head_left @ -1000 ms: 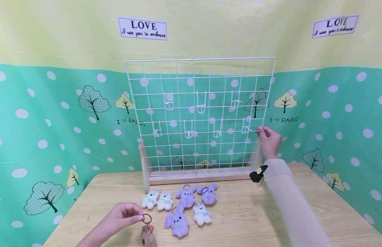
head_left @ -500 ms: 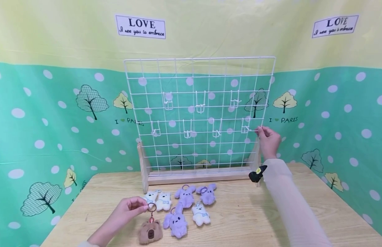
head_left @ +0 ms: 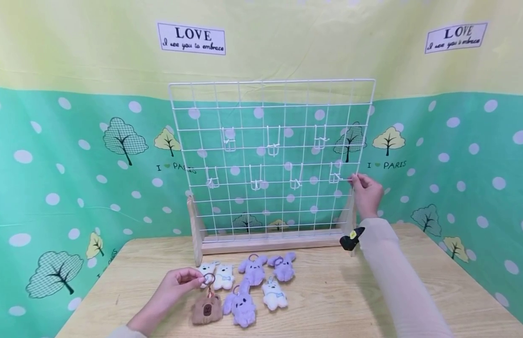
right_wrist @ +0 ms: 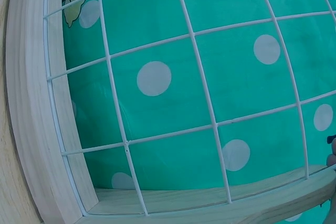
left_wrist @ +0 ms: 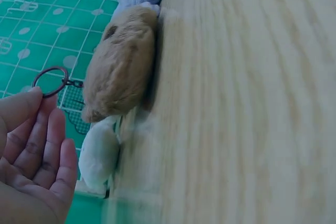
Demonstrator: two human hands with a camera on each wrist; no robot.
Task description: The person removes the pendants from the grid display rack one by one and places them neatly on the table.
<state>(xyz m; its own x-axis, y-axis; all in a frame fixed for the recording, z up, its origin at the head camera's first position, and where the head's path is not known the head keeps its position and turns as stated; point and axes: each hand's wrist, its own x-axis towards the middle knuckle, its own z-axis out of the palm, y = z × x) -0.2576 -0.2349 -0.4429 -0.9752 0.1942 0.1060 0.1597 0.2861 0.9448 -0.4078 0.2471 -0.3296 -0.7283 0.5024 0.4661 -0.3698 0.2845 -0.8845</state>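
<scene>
My left hand (head_left: 173,287) pinches the dark ring (left_wrist: 51,81) of a brown capybara plush keychain (head_left: 207,311) between thumb and forefinger. The plush hangs close over the wooden table, its face toward me in the head view. In the left wrist view the other fingers curve loosely below the ring. My right hand (head_left: 368,193) grips the right edge of the white wire grid rack (head_left: 272,82), beside the rightmost lower hook. Only its fingers (right_wrist: 332,159) peek in at the right border of the right wrist view, with a small dark bit at their tips.
White wire hooks (head_left: 273,146) hang on the grid in two rows. A wooden stand (head_left: 274,245) holds it up. Purple rabbit plush keychains (head_left: 243,309) and white bear plush keychains (head_left: 275,295) lie on the table (head_left: 325,310) before it. A printed curtain surrounds the table.
My left hand has moved right and slightly up with the capybara keychain, which has turned to show its face. My right hand stays at the grid's edge.
</scene>
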